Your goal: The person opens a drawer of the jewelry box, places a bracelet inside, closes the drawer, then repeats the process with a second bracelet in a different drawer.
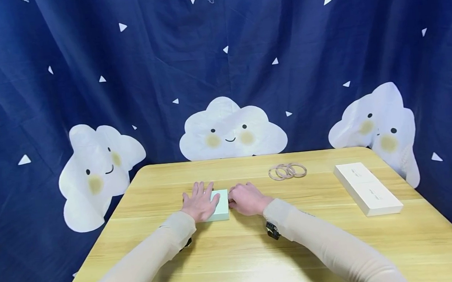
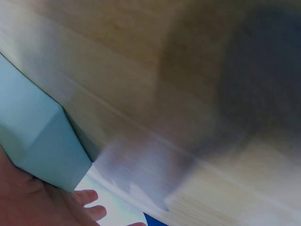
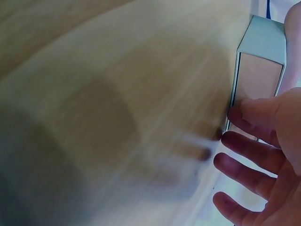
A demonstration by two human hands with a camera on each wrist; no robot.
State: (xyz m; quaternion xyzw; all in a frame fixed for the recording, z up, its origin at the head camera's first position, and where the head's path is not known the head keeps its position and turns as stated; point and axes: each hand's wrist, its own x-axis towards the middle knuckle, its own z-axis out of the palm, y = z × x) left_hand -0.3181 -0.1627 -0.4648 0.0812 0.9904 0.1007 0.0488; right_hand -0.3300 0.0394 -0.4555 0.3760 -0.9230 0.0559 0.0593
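Observation:
A mint-green box (image 1: 222, 206) lies on the wooden table, under my left hand (image 1: 200, 203). That hand rests on its top with straight, spread fingers. At the box's right end is my right hand (image 1: 247, 199), its fingers bent. The right wrist view shows the box's green outer sleeve (image 3: 265, 40) around a pinkish inner end panel (image 3: 257, 77). Thumb and forefinger of the right hand (image 3: 277, 141) pinch together at this panel; the bit between their tips is hidden. The other fingers stand apart from the box. In the left wrist view, the palm (image 2: 33, 202) lies against the green box (image 2: 51, 141).
Several thin brownish rings (image 1: 287, 171) overlap at the back of the table. A long white box (image 1: 367, 189), or two white boxes end to end, lies on the right side. Behind the table (image 1: 234, 262) hangs a dark blue curtain (image 1: 220, 62) with clouds.

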